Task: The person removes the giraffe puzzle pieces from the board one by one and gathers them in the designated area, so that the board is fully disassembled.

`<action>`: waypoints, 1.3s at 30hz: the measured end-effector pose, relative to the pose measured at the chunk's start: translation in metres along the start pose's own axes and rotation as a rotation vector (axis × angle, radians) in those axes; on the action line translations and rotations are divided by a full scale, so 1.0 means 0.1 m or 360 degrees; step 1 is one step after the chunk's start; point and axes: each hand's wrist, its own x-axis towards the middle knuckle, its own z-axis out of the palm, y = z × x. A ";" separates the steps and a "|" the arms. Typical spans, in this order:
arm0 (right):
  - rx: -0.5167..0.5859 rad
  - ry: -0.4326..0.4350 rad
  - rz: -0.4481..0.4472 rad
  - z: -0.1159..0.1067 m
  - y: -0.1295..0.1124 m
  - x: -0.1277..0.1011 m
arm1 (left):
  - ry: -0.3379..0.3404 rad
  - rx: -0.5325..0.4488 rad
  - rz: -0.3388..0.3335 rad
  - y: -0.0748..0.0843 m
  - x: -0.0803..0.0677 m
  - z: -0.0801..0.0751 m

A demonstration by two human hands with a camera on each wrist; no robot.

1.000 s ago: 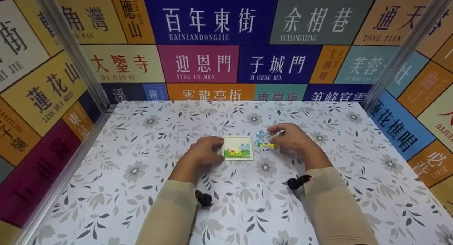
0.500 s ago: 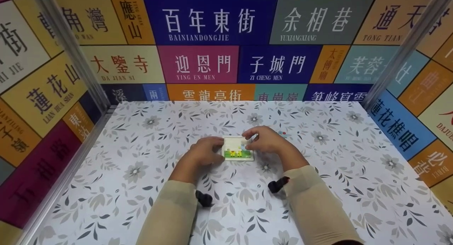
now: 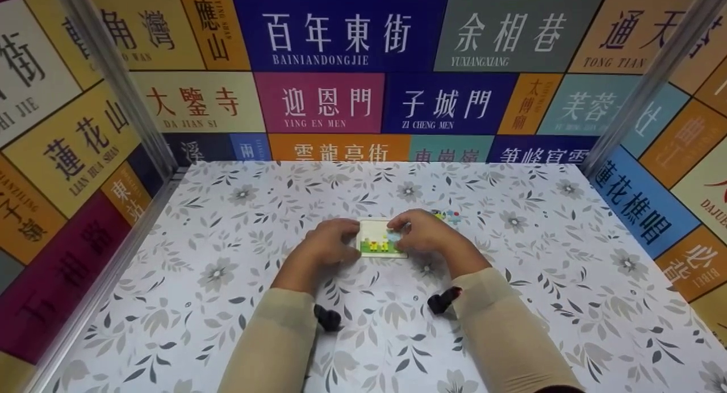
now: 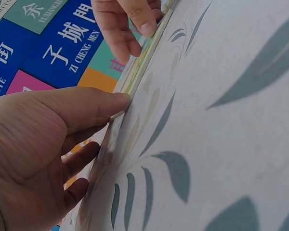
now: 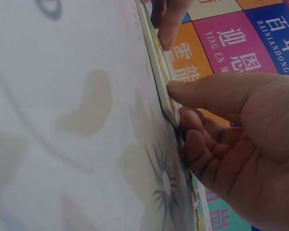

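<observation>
The small square tray lay flat on the flowery cloth, right between the two hands. Inside it I saw bits of a bright picture: a green strip along the 6 o'clock side, two yellow shapes with a little red on them, and a light blue patch over at 3 o'clock. The tray's pale floor showed up near 11 o'clock. It had a thin cream rim, and from the wrist cameras it looked slim from the side.

The left hand held the tray at its 9 o'clock side, thumb near 8 and fingers near 10. The right hand bent over the 3 o'clock side with its thumb touching the rim. I couldn't tell if its fingertips pinched a piece. Some loose pieces peeked out past it, about 2 o'clock from the tray.

One second before, I saw the right hand farther out toward 3 o'clock, at the loose pieces, with one in its fingertips. It had since come in to the tray. The left hand had stayed put.
</observation>
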 end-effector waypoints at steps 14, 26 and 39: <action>-0.0098 0.0046 -0.0061 0.03 0.00 0.02 | 0.0041 0.0008 0.0028 0.01 -0.01 0.02; -0.0130 0.0050 -0.0116 0.02 0.02 0.02 | 0.0020 0.0032 0.0043 -0.02 0.00 0.02; 0.0044 0.0159 -0.0138 -0.04 0.04 -0.04 | 0.0069 0.0028 0.0103 -0.01 -0.02 0.03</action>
